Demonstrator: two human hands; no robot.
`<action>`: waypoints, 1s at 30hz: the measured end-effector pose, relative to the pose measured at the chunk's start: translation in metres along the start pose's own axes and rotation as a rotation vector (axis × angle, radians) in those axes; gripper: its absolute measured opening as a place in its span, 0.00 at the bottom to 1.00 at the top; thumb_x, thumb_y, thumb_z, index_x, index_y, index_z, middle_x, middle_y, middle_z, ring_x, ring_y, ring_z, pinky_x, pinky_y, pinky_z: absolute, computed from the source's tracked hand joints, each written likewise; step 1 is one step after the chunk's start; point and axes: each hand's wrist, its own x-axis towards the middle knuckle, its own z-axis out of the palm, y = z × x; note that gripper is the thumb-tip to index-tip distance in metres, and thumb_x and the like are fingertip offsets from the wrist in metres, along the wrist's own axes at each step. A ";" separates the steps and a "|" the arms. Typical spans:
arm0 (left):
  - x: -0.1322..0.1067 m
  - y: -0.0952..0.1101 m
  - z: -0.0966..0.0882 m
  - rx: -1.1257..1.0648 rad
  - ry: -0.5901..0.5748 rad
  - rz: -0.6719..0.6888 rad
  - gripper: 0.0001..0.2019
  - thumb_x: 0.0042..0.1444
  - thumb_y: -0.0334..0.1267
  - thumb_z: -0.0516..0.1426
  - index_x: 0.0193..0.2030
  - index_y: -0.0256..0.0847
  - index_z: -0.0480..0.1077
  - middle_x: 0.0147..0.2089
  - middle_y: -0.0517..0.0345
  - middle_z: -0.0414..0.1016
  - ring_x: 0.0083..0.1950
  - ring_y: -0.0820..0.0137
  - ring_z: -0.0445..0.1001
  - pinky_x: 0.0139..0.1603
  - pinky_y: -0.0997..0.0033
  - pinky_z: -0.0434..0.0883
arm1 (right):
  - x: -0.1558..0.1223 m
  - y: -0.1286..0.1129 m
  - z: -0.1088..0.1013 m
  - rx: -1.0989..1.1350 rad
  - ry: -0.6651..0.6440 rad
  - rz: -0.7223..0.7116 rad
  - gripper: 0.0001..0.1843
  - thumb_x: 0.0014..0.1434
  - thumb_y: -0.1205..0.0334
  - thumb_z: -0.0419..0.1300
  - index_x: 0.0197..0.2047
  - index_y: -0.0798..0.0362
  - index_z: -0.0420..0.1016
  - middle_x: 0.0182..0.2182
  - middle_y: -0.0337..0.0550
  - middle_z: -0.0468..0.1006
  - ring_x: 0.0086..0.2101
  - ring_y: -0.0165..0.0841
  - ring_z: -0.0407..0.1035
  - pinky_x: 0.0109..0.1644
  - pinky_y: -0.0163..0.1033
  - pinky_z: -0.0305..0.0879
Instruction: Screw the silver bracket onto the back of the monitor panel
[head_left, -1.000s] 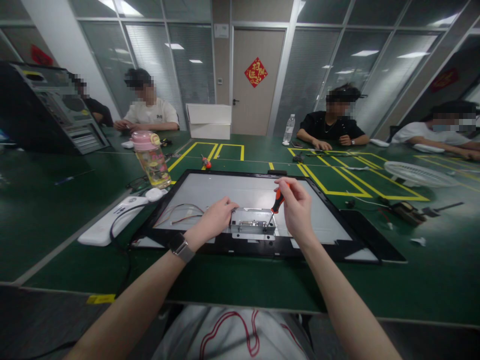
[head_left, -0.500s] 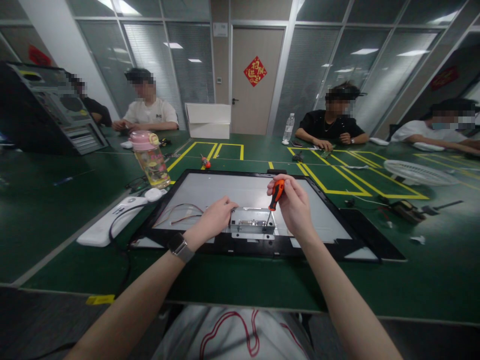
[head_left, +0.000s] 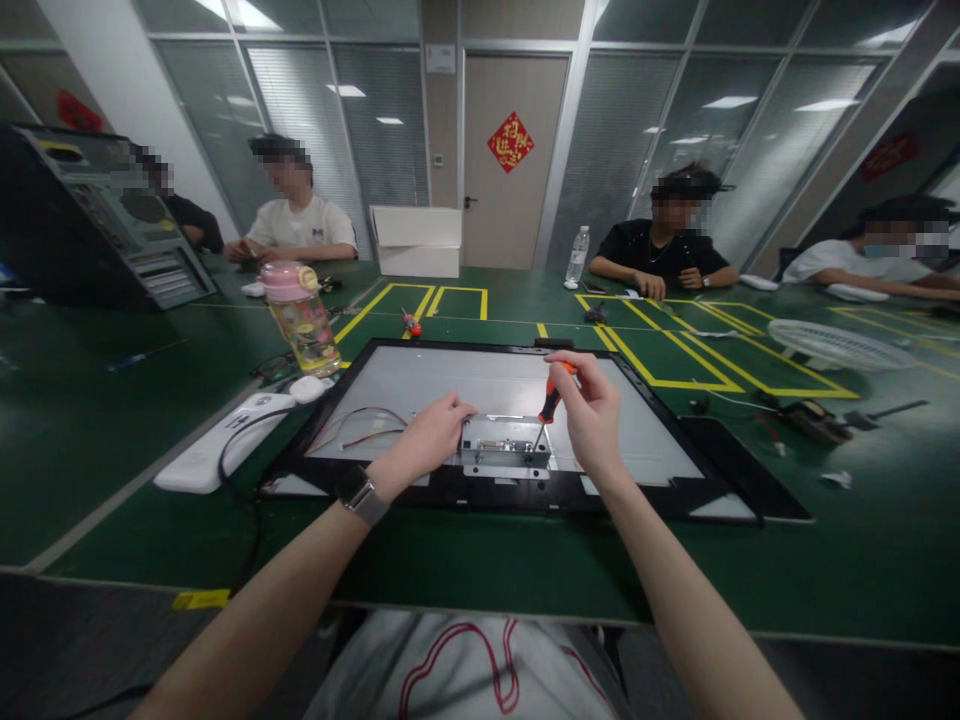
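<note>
A flat monitor panel [head_left: 420, 380] with a black frame lies face down on the green table. A small metal bracket [head_left: 504, 455] sits on its near edge. My left hand [head_left: 429, 435], fingers curled, presses on the bracket's left end; a watch is on that wrist. My right hand [head_left: 594, 415] is closed around an orange-and-black screwdriver [head_left: 551, 400], whose tip rests on the bracket's right side. Thin wires [head_left: 360, 428] lie on the panel left of my left hand.
A pink-lidded bottle [head_left: 302, 318] and a white power strip [head_left: 217, 445] with a black cable stand at the left. A white fan grille [head_left: 832, 347] and small parts lie at the right. A computer case [head_left: 97, 215] is far left. Several other people sit across the table.
My right hand has turned on the screwdriver handle, shifting its grip slightly, while the tip stays on the bracket. My left hand has not moved.
</note>
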 end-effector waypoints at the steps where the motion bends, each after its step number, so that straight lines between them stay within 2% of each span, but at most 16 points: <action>1: 0.000 0.001 -0.001 0.000 -0.003 -0.006 0.19 0.63 0.27 0.46 0.56 0.37 0.71 0.49 0.48 0.70 0.47 0.65 0.74 0.53 0.66 0.70 | 0.000 0.000 -0.001 -0.012 -0.021 -0.007 0.08 0.61 0.59 0.58 0.39 0.47 0.78 0.36 0.42 0.76 0.37 0.34 0.70 0.42 0.43 0.66; 4: -0.001 0.003 -0.003 0.006 -0.010 -0.008 0.19 0.64 0.27 0.45 0.56 0.37 0.71 0.49 0.48 0.70 0.46 0.66 0.74 0.52 0.66 0.70 | -0.003 0.002 -0.002 0.024 -0.102 0.002 0.15 0.65 0.60 0.50 0.46 0.47 0.78 0.43 0.45 0.78 0.39 0.36 0.72 0.45 0.47 0.67; 8: -0.001 0.003 -0.003 0.009 0.003 0.001 0.19 0.64 0.27 0.46 0.56 0.37 0.71 0.49 0.48 0.70 0.46 0.66 0.74 0.51 0.66 0.70 | -0.006 0.003 -0.001 0.024 -0.142 -0.024 0.15 0.66 0.61 0.51 0.52 0.47 0.75 0.44 0.46 0.79 0.39 0.37 0.74 0.45 0.48 0.68; 12: -0.001 0.002 -0.001 0.009 0.014 0.003 0.19 0.63 0.27 0.46 0.56 0.38 0.71 0.48 0.49 0.71 0.46 0.66 0.74 0.52 0.65 0.70 | -0.006 0.002 0.001 -0.126 -0.113 -0.120 0.11 0.63 0.62 0.58 0.48 0.47 0.76 0.41 0.44 0.77 0.41 0.37 0.72 0.46 0.47 0.68; 16: 0.000 0.001 0.000 0.002 0.017 0.007 0.19 0.63 0.27 0.46 0.55 0.38 0.72 0.48 0.49 0.71 0.47 0.66 0.74 0.52 0.66 0.70 | -0.004 0.003 0.001 -0.220 -0.041 -0.184 0.07 0.58 0.62 0.64 0.42 0.47 0.77 0.35 0.40 0.70 0.36 0.34 0.67 0.42 0.44 0.66; 19: 0.000 0.001 0.000 -0.004 0.012 0.002 0.19 0.63 0.27 0.46 0.55 0.38 0.71 0.48 0.49 0.71 0.47 0.66 0.74 0.53 0.67 0.70 | -0.004 0.004 0.000 -0.203 -0.034 -0.184 0.06 0.61 0.61 0.60 0.42 0.48 0.77 0.37 0.42 0.70 0.37 0.35 0.68 0.42 0.44 0.66; 22: 0.000 0.002 -0.001 -0.002 0.000 -0.004 0.19 0.63 0.27 0.46 0.56 0.38 0.71 0.48 0.49 0.71 0.47 0.66 0.74 0.53 0.67 0.70 | -0.004 0.004 -0.002 -0.144 -0.060 -0.164 0.13 0.66 0.63 0.51 0.44 0.48 0.77 0.41 0.45 0.75 0.42 0.37 0.71 0.47 0.47 0.66; 24: -0.001 0.002 -0.002 0.006 -0.004 -0.005 0.19 0.64 0.27 0.45 0.56 0.38 0.71 0.49 0.49 0.70 0.47 0.66 0.74 0.53 0.66 0.70 | -0.005 0.003 -0.002 -0.087 -0.079 -0.123 0.16 0.67 0.64 0.48 0.46 0.48 0.76 0.43 0.45 0.78 0.42 0.37 0.73 0.48 0.48 0.67; 27: 0.000 0.003 -0.003 0.015 -0.008 -0.010 0.19 0.64 0.27 0.45 0.56 0.38 0.71 0.49 0.48 0.70 0.46 0.66 0.74 0.52 0.66 0.70 | -0.006 0.003 -0.001 -0.028 -0.097 -0.075 0.15 0.67 0.64 0.49 0.49 0.48 0.75 0.43 0.45 0.80 0.39 0.36 0.75 0.45 0.47 0.69; 30: 0.000 0.002 -0.002 0.009 0.000 -0.002 0.19 0.64 0.28 0.45 0.56 0.38 0.71 0.48 0.48 0.70 0.47 0.66 0.73 0.53 0.66 0.70 | -0.006 0.003 0.000 -0.079 -0.092 -0.099 0.11 0.64 0.62 0.54 0.47 0.49 0.76 0.41 0.44 0.78 0.39 0.36 0.73 0.44 0.45 0.69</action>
